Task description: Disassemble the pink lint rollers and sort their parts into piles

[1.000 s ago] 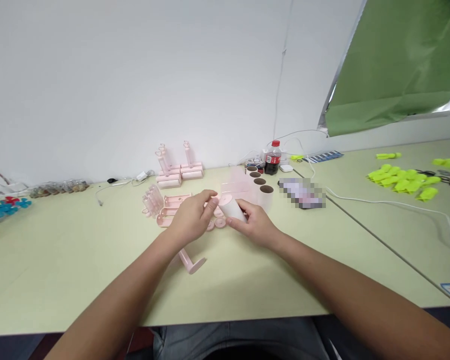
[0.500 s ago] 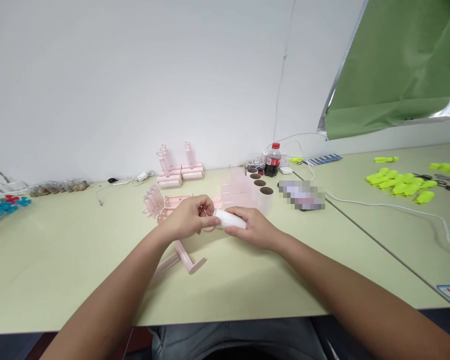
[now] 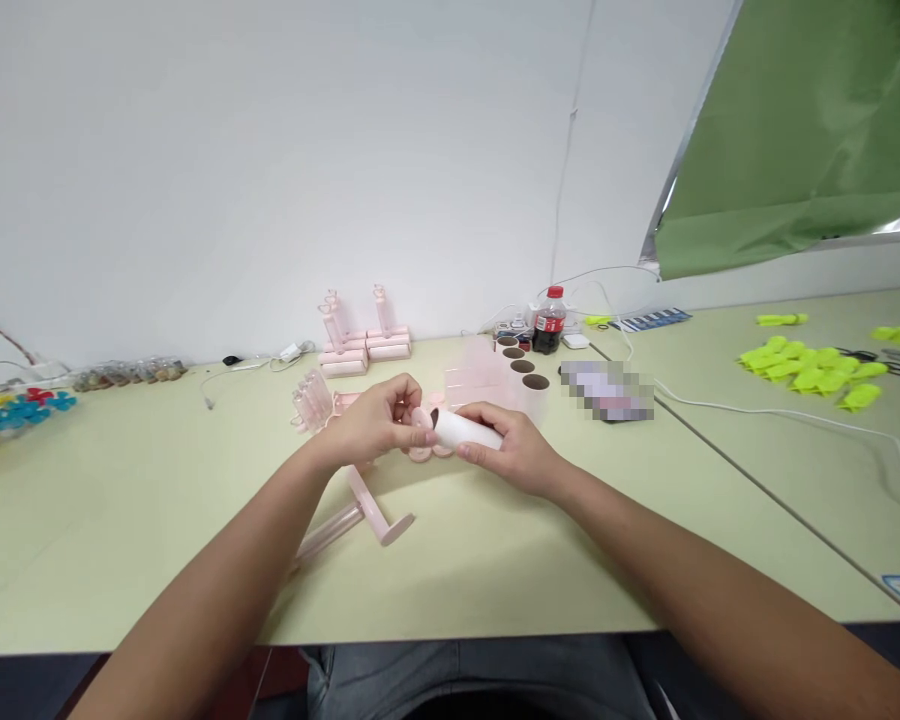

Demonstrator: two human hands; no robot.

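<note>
My right hand (image 3: 514, 448) is wrapped round a white roll (image 3: 469, 432), which lies tilted with its open end to the left. The dark cardboard core shows at that end. Beside it, my left hand (image 3: 379, 425) pinches a pale pink round cap (image 3: 421, 418), its fingertips close to the roll's rim. Several more pink discs (image 3: 441, 450) lie on the table just beneath the hands. In front of my left forearm rests a pink T-shaped part (image 3: 375, 508) with a clear pinkish handle, partly hidden by the arm.
Finished-looking pink roller holders (image 3: 345, 358) stand against the wall, with clear tubes (image 3: 311, 398) nearer. Translucent pink covers (image 3: 472, 385) and upright cardboard-core rolls (image 3: 535, 383) are behind my right hand. A cola bottle (image 3: 549, 322), blurred phone-like item (image 3: 607, 390) and white cable (image 3: 780, 408) lie rightward.
The white roll has turned and drawn slightly right, so its open core now shows. The pink cap between my left fingers has come into sight. The view has shifted slightly.
</note>
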